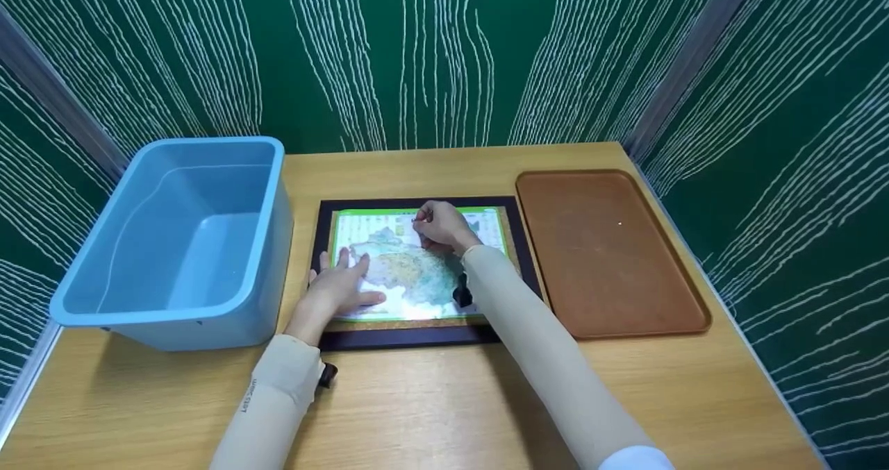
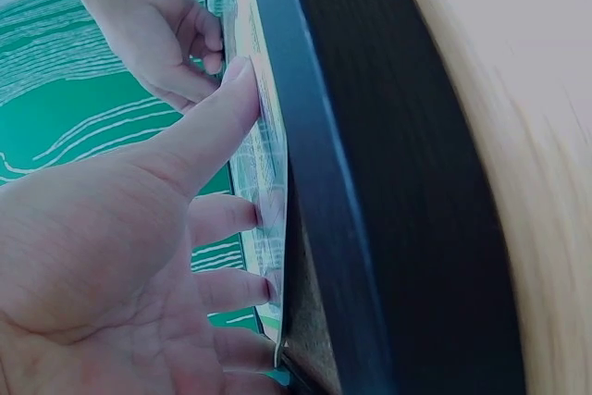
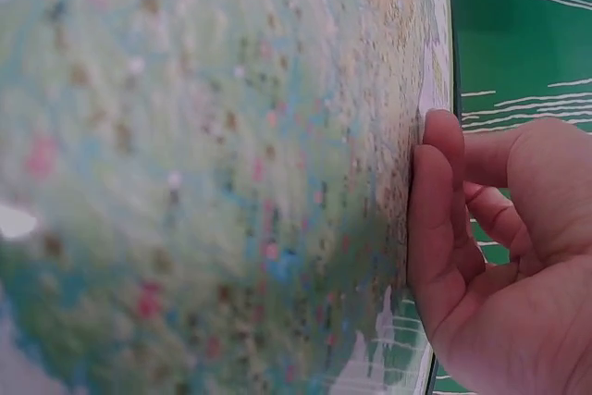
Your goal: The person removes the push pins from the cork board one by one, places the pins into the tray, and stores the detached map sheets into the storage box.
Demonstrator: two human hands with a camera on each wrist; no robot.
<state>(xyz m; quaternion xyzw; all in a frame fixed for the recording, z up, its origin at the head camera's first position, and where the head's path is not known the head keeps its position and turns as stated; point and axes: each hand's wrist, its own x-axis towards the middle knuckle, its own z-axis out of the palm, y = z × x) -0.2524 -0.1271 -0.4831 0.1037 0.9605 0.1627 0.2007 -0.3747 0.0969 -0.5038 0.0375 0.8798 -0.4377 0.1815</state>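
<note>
While a left hand rests with fingers spread on a map, a blue tub and brown tray flank it on the wooden counter, before green walls. Left wrist: a dark frame runs beside the map. Right wrist: the right hand bunches its fingers at the map, hiding whether they pinch anything.

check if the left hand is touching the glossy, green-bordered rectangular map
Touching. In the left wrist view, the left hand has its thumb and fingertips against the map.
</note>
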